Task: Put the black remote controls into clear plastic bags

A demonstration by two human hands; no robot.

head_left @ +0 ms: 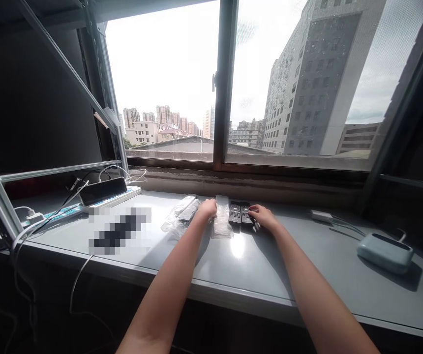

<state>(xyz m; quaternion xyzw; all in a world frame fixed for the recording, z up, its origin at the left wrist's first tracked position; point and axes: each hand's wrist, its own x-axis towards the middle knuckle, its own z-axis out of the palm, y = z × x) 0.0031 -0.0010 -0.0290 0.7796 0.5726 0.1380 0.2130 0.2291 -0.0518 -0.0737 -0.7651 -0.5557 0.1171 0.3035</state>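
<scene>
Two black remote controls with rows of buttons lie side by side on the grey table, a left one [235, 212] and a right one [246, 221]. My right hand [265, 217] is at the right remote's edge, with thumb and fingers closed on it. My left hand [207, 210] is curled between a flat clear plastic bag [222, 221] and a crumpled clear plastic bag [177, 214] with something dark in it. Its fingertips are mostly hidden, so whatever they pinch does not show clearly.
A phone [103, 191] leans by a white power strip [134, 191] with cables at the left. A blurred-out dark object [119, 231] lies before it. At right are a white adapter [321, 215] and a blue-grey box [384, 251]. The window [219, 88] stands behind.
</scene>
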